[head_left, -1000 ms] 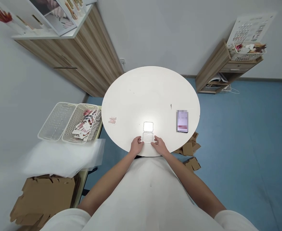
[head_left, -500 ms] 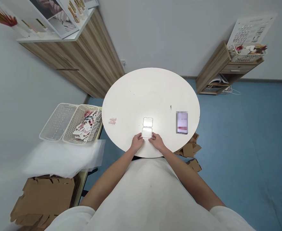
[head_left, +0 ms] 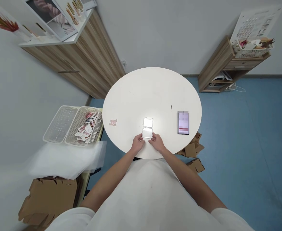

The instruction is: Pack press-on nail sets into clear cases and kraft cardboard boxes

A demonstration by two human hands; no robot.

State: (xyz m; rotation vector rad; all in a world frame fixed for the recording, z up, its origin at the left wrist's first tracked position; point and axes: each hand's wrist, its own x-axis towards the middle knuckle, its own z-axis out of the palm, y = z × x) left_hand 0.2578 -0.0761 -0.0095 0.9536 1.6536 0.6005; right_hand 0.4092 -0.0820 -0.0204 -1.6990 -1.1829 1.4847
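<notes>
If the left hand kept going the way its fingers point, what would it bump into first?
The left hand points toward the clear box lying open on the white table. Its fingertips seem to touch the box's near half, so that comes first, though contact is hard to judge.

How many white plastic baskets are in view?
3: an empty basket and a basket of packets side by side left of the round table, and a third basket on the far-right cabinet.

Both bare forearms reaching forward and converging, left hand (head_left: 137, 143) and right hand (head_left: 157, 143) close together, fingers curled, fingertips pointing inward
</notes>
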